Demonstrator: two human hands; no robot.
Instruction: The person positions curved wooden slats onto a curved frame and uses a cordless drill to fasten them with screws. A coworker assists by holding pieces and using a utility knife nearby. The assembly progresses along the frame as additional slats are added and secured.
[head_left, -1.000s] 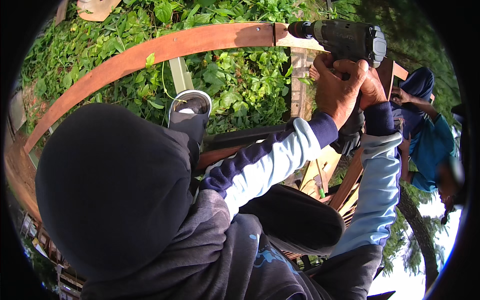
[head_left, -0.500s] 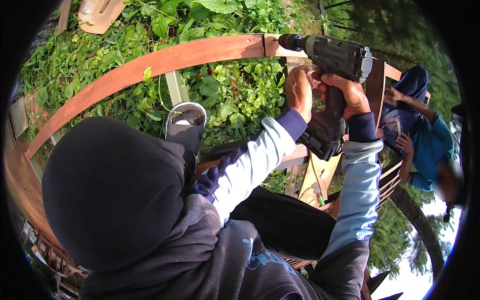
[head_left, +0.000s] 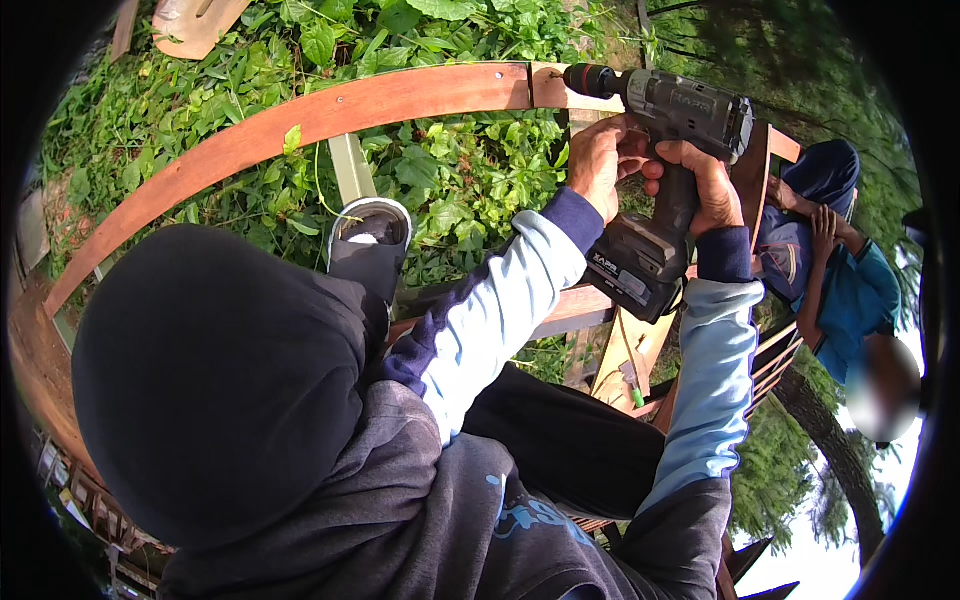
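Note:
My right hand (head_left: 703, 185) is closed round the grip of a dark cordless drill (head_left: 690, 110). Its chuck points left, and a thin bit reaches the short end piece (head_left: 547, 88) of a curved reddish-brown wooden rail; whether the tip touches is too small to tell. The battery base hangs low beside my left cuff. Just left of the grip is my left hand (head_left: 600, 165), its fingers curled and pinched together close to my right fingers. Anything between them is too small to make out. The long curved rail (head_left: 300, 120) carries small screws or holes.
A greenish metal post (head_left: 352, 170) supports the rail above leafy plants (head_left: 430, 170). A shoe (head_left: 372, 228) rests near it. Below the drill lies a board (head_left: 630, 350) with a green-tipped tool (head_left: 637, 397). Another person (head_left: 850, 270) in teal sits at the right.
The drill has shifted slightly right and its battery base has turned more into view. My left fingers have moved a little. The other person's arms have changed position.

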